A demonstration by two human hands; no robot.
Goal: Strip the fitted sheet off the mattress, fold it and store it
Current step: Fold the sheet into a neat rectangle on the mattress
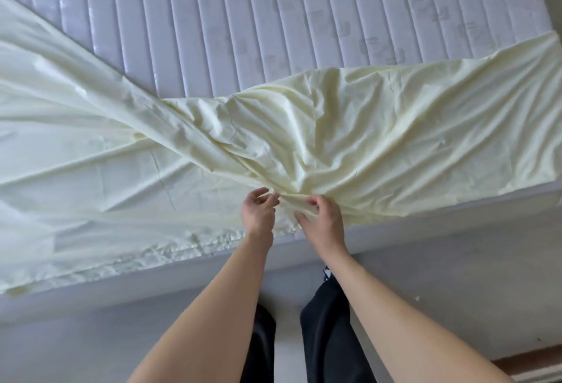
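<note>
A pale yellow fitted sheet (395,127) lies loose and crumpled across the near half of a white quilted mattress (273,17). Its elastic hem (182,245) runs puckered along the near edge at the left. My left hand (258,215) and my right hand (322,218) are close together at the near edge of the mattress. Each pinches a gathered fold of the sheet, and creases fan out from that spot. The far part of the mattress is bare.
The grey side of the mattress (441,230) runs along in front of me. Below it is a pale floor (456,306), with my dark trouser legs (328,337) standing on it. A strip of brown flooring (535,358) shows at the bottom right.
</note>
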